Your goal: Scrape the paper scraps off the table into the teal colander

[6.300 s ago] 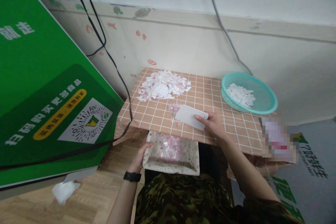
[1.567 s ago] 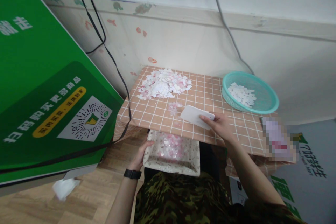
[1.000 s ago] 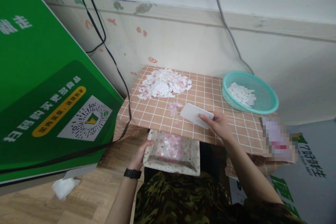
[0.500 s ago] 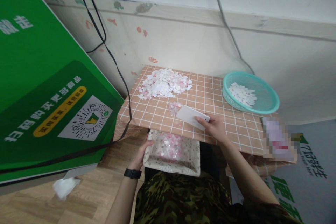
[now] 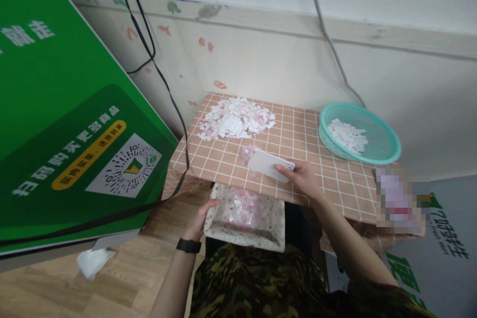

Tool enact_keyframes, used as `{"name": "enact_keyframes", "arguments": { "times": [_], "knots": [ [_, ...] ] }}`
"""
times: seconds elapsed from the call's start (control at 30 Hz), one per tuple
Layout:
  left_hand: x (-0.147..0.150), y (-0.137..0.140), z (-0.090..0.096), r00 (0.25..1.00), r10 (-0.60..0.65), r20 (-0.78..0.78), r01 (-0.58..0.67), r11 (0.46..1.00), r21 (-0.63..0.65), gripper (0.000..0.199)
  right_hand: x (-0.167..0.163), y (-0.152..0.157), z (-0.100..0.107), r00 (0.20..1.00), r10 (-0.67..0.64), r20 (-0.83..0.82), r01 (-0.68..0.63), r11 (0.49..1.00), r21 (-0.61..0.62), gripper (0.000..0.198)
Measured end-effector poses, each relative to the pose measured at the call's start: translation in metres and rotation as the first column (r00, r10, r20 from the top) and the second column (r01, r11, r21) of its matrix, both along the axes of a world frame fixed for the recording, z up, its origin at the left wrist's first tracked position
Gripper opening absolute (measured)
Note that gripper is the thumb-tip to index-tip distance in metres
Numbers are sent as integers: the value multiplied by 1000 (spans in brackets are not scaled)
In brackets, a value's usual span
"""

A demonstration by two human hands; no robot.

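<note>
My right hand (image 5: 303,179) grips a flat white scraper (image 5: 269,165) with rounded corners, thumb on top. Its far end rests by a small heap of pink and clear scraps (image 5: 249,153) near the table's front edge. Just below that edge, my left hand (image 5: 203,218) is closed on the left rim of a speckled cream tray (image 5: 261,241). Pink and clear scraps (image 5: 242,208) lie in the tray. Farther back on the table sits a large pile of white and pinkish paper pieces (image 5: 236,118).
A turquoise plastic basket (image 5: 383,131) with white pieces stands at the right of the checked tablecloth (image 5: 294,129). A blurred-out object (image 5: 397,198) lies on the table's right corner. Black cables (image 5: 164,84) hang at left before a green panel (image 5: 78,69).
The scraper in my right hand has shifted slightly left against the small heap. My left hand still holds the tray under the edge. The whole view has moved a little.
</note>
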State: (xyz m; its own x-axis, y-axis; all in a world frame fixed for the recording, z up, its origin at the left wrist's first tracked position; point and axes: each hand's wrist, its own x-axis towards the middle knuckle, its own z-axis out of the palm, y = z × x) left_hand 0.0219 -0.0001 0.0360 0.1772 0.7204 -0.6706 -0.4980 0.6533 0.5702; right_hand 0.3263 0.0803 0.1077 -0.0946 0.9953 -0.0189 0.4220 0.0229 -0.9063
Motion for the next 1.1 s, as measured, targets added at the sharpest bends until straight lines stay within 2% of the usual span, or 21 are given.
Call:
{"name": "enact_keyframes", "arguments": {
  "times": [0.23,0.43,0.47,0.53,0.6,0.67,0.77,0.9,0.97,1.1],
  "knots": [
    [1,1,-1,1000,0,-9,0,1000,0,48,2,-16,0,995,-76,-66,73,996,-45,39],
    [2,1,-4,999,-19,42,19,1000,-2,45,-6,-40,7,987,137,-83,-142,987,-68,30],
    [2,1,-5,999,-14,41,15,1000,-5,45,-2,-40,6,989,115,-94,-122,990,-72,30],
    [2,1,-5,999,-15,34,15,1000,-16,45,9,-35,3,992,-33,-122,27,998,-55,30],
    [2,1,-4,1000,-21,23,21,1000,-22,44,23,-24,-2,966,-209,-151,211,977,-2,32],
    [2,2,-4,1000,-18,0,18,1000,-25,44,33,-12,-7,939,-302,-164,311,950,29,35],
    [2,2,-4,1000,-8,-4,8,1000,-24,47,35,-3,-12,936,-319,-145,324,946,8,38],
    [2,1,-5,1000,-7,16,7,1000,-9,50,25,-2,-10,976,-199,-89,195,979,-56,39],
    [2,1,-5,1000,-10,18,10,1000,-7,47,23,4,-9,971,-212,-107,210,977,-32,39],
    [2,1,-7,999,-30,36,31,1000,-6,43,26,29,-9,943,-305,-130,318,944,92,41]
  ]
}}
